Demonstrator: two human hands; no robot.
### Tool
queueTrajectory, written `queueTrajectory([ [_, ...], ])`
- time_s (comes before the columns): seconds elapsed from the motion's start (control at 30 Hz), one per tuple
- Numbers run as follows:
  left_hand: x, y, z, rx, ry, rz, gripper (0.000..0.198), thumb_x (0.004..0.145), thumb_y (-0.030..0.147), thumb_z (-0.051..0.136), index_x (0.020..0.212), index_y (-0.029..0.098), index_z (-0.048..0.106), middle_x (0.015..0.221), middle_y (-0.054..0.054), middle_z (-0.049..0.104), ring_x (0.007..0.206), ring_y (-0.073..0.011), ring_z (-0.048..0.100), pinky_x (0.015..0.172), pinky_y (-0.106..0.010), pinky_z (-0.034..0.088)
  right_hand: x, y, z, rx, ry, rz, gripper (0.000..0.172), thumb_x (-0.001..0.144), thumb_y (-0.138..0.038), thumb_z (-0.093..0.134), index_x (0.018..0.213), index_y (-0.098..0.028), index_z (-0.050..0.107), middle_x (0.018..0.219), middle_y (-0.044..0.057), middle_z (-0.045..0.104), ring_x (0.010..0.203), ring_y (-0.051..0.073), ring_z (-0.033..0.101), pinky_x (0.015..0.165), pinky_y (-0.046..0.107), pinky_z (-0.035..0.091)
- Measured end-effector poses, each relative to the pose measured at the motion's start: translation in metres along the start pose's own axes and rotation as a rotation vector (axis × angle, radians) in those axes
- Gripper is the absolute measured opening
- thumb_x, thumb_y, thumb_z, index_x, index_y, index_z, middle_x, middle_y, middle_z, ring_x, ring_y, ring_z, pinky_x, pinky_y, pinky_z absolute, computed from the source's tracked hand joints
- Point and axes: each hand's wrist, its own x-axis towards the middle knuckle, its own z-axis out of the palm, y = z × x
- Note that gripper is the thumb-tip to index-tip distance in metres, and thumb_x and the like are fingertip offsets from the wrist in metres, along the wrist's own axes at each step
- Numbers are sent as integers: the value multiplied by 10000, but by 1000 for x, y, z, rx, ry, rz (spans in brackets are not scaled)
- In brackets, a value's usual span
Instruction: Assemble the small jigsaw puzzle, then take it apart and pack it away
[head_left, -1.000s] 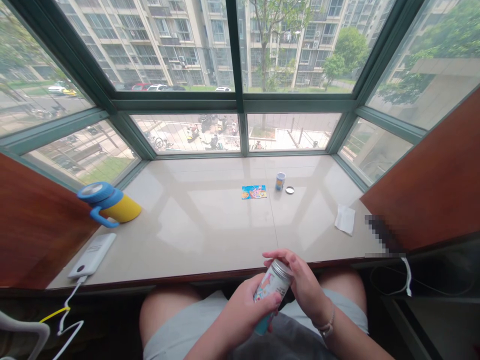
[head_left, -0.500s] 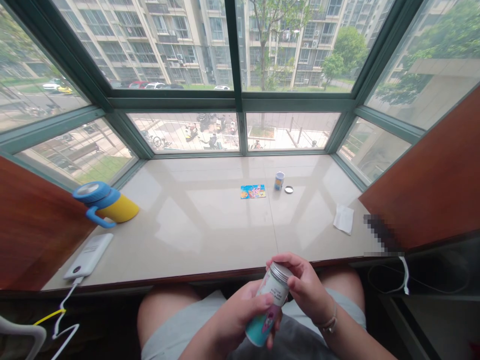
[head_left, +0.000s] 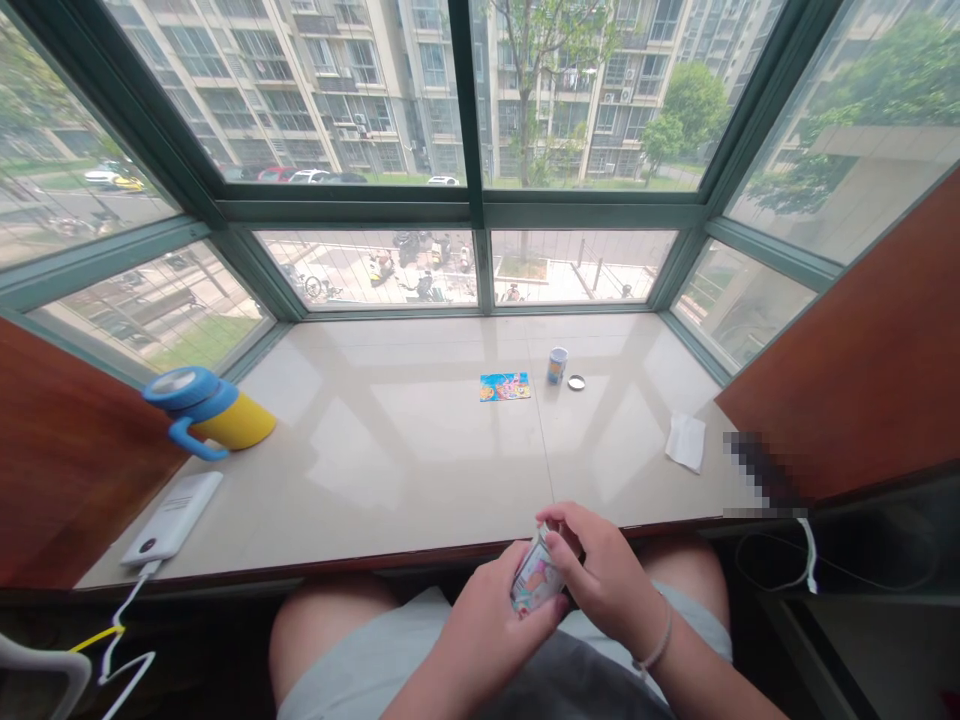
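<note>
Over the lap, just below the counter's front edge, my left hand (head_left: 495, 620) is wrapped round the body of a small printed can (head_left: 536, 582). My right hand (head_left: 592, 560) grips the can's upper end, its fingers and thumb covering most of the silver lid. The can leans, top away from me. Farther back on the counter (head_left: 420, 480) lies a colourful picture card (head_left: 505, 387). Right of the card stands a small open tin (head_left: 557, 366), with a round lid (head_left: 576, 382) lying beside it.
At the left are a yellow and blue bottle (head_left: 240, 419) lying tilted and a white power bank (head_left: 174, 518) with a cable (head_left: 124, 620). A white paper (head_left: 685, 443) and a blurred dark object (head_left: 765, 475) lie at the right. Window frames (head_left: 480, 213) enclose the counter.
The can has been turned and now stands less exposed, with a different printed side showing. My left hand has shifted round it, and my right hand's fingers have closed over its top.
</note>
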Motion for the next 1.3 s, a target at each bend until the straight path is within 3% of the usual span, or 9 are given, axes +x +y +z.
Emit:
queueTrajectory([
  [0.1, 0, 0, -2, 393, 183, 58, 310, 876, 457, 648, 1093, 236, 643, 1022, -85, 709, 915, -259, 654, 787, -310, 449, 3, 6, 4, -325, -3, 53, 373, 1041, -539, 440, 980, -218, 619, 793, 25, 654, 728, 182, 604, 700, 296, 403],
  [0.23, -3, 0, -4, 471, 145, 108, 303, 841, 397, 674, 1108, 255, 660, 1011, -83, 718, 906, -264, 667, 775, -300, 433, -1, 16, 13, -370, -26, 80, 366, 1058, -513, 378, 895, -225, 534, 707, -4, 608, 648, 171, 576, 650, 284, 338],
  [0.4, -9, 12, -16, 324, -61, 70, 273, 807, 459, 708, 945, 228, 661, 865, -20, 706, 712, -177, 595, 650, -248, 389, -16, 19, 13, -287, 0, -50, 351, 1032, -512, 372, 903, -228, 533, 711, -1, 595, 638, 166, 558, 651, 284, 349],
  [0.53, -10, 11, -31, 134, -343, 36, 427, 752, 571, 756, 924, 191, 667, 795, 22, 650, 666, -131, 504, 601, -217, 383, -27, 20, 6, -265, -56, -347, 417, 974, -569, 362, 1004, -221, 589, 766, 38, 617, 666, 192, 552, 671, 315, 381],
  [0.7, -9, -3, -37, -43, -595, 4, 602, 710, 715, 746, 969, 173, 710, 759, 16, 600, 700, -150, 524, 622, -225, 440, -28, 16, 1, -298, -188, -629, 557, 991, -661, 270, 1083, -228, 608, 759, 44, 615, 621, 195, 478, 642, 343, 377],
  [0.93, 1, -31, -40, -108, -703, -46, 712, 635, 799, 757, 967, 170, 752, 755, 8, 604, 688, -150, 533, 643, -232, 487, -24, 14, 12, -414, -223, -730, 587, 1029, -668, 247, 1109, -223, 621, 734, 26, 574, 600, 182, 425, 589, 332, 338],
  [1.1, 11, -46, -38, -139, -886, -62, 771, 554, 858, 760, 853, 147, 730, 701, -11, 581, 627, -159, 509, 598, -283, 497, -25, 15, 13, -523, -244, -902, 319, 1039, -417, 416, 1216, -273, 638, 667, -5, 534, 553, 164, 380, 547, 318, 268],
  [1.2, 12, -38, -42, -125, -867, -70, 776, 584, 866, 734, 905, 160, 741, 742, -21, 610, 660, -183, 541, 636, -314, 514, -22, 17, 11, -559, -277, -919, 406, 1026, -513, 395, 1234, -270, 644, 682, 8, 548, 569, 175, 395, 555, 322, 280],
  [1.3, 6, -24, -49, -31, -742, -30, 666, 681, 758, 751, 1022, 186, 744, 835, -6, 656, 733, -175, 572, 704, -282, 502, -20, 20, 12, -564, -276, -815, 572, 985, -651, 338, 1191, -222, 655, 717, 35, 577, 594, 187, 435, 578, 328, 328],
])
